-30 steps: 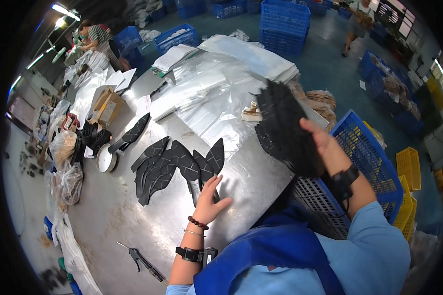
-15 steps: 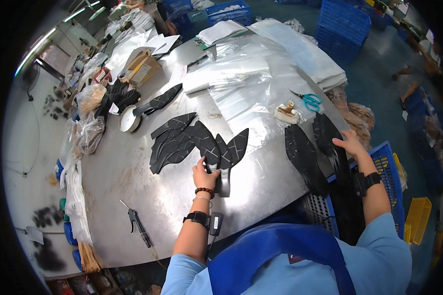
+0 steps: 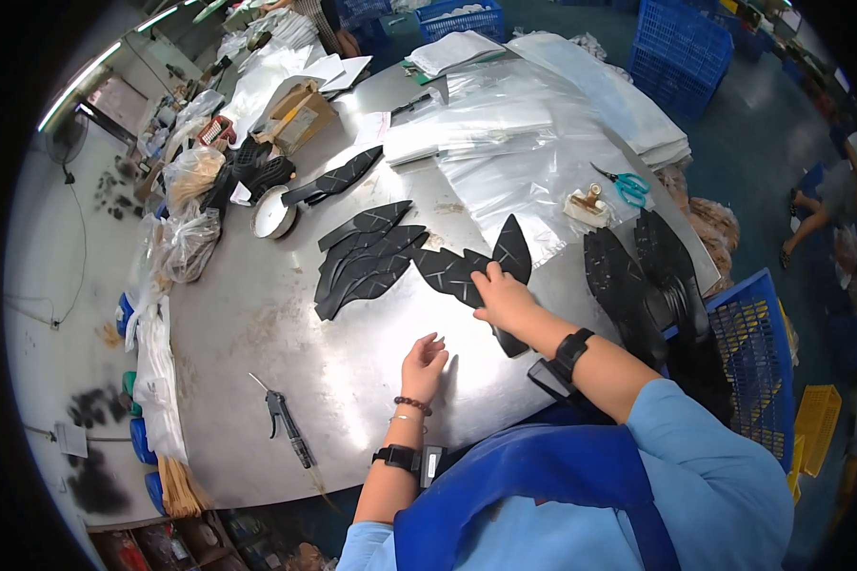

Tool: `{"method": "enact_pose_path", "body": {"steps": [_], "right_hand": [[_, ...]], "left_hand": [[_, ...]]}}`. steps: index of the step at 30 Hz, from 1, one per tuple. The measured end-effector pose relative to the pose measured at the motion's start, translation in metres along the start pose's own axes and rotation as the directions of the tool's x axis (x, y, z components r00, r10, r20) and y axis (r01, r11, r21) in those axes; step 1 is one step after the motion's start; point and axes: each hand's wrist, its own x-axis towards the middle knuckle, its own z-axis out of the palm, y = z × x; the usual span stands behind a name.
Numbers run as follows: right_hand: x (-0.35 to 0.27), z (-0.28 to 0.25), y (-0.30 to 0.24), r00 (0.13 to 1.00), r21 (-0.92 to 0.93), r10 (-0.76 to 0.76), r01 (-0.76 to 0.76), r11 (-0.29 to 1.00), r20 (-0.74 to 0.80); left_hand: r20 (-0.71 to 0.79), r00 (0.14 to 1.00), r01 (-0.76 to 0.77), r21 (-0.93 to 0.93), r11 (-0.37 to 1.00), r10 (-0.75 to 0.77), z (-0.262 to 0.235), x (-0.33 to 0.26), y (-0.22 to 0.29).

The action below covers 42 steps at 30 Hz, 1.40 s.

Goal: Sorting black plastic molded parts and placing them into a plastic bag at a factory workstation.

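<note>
My right hand [image 3: 507, 298] reaches across to the middle of the metal table, its fingers closed on a black pointed shoe sole [image 3: 510, 249] in a small fanned group. Part of that group lies hidden under the hand. Nearer to me, my left hand [image 3: 425, 367] is held over bare metal with nothing in it, its fingers loosely bent and apart. Left of the group, several overlapping black soles [image 3: 367, 255] lie in a fanned pile. At the right edge stand two long stacks of black soles [image 3: 621, 281], close beside my right forearm.
A blow gun [image 3: 286, 428] lies at the front left. Farther back are a round bowl [image 3: 273, 214], more soles [image 3: 338, 179], a cardboard box [image 3: 300, 116] and clear plastic sheets [image 3: 505, 143]. Teal-handled scissors [image 3: 628, 187] lie back right; a blue crate [image 3: 754, 343] stands beside the table.
My right hand has moved left from the stacks to the middle group of soles. My left hand has let go of that group and drawn back toward me. The view has shifted slightly.
</note>
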Motion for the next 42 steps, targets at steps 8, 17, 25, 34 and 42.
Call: {"method": "enact_pose_path", "body": {"steps": [8, 17, 25, 34, 42], "right_hand": [[0.001, -0.013, -0.021, 0.996, -0.071, 0.079, -0.082, 0.994, -0.042], [0.016, -0.023, -0.04, 0.989, -0.252, 0.143, -0.149, 0.956, -0.042], [0.042, 0.004, -0.049, 0.995, -0.447, -0.099, 0.089, 0.89, 0.0], [0.051, -0.015, -0.031, 0.998, -0.215, -0.023, 0.035, 0.976, 0.056], [0.055, -0.005, -0.029, 0.987, -0.432, -0.106, 0.147, 0.89, 0.118]], "left_hand": [[-0.197, 0.886, -0.218, 0.62, 0.753, 0.419, -0.131, -0.023, -0.048], [-0.156, 0.843, -0.335, 0.597, 0.729, 0.515, -0.14, -0.016, -0.054], [-0.209, 0.842, -0.294, 0.597, 0.746, 0.498, -0.139, -0.016, -0.053], [-0.245, 0.832, -0.278, 0.593, 0.756, 0.498, -0.139, -0.014, -0.054], [-0.262, 0.953, -0.054, 0.355, 0.933, 0.154, -0.139, -0.003, -0.045]]}}
